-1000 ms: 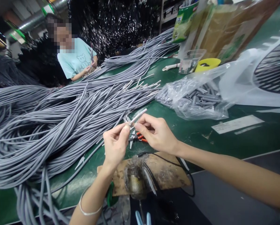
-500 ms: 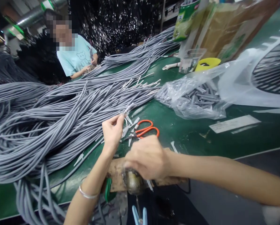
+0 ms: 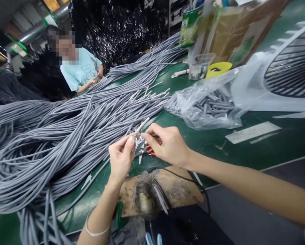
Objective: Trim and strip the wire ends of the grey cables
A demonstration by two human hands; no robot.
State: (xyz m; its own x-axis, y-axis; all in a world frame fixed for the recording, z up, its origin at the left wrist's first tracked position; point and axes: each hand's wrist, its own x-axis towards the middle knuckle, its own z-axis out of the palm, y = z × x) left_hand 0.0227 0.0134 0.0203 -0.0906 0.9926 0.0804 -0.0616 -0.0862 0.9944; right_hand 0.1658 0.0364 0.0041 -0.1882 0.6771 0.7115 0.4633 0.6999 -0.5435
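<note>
My left hand pinches a grey cable near its stripped end, where a pale core points up and to the right. Fine loose strands seem to stick out around that end. Just to the right, my right hand has thumb and forefinger pinched together beside the stripped part; what lies between them is too small to make out. Beneath my right fingers are orange-handled scissors, partly covered. White scraps lie around the blades. A large bundle of grey cables spreads to the left, several with pale stripped ends.
A wooden board with a grimy round metal device and black cord sits in front. To the right are a clear bag of grey tube pieces, a yellow cup and a fan. A co-worker handles cables across the table.
My right hand has moved up and away from the metal device to the cable end at my left fingers. It now covers the scissors' handles. The view has shifted slightly.
</note>
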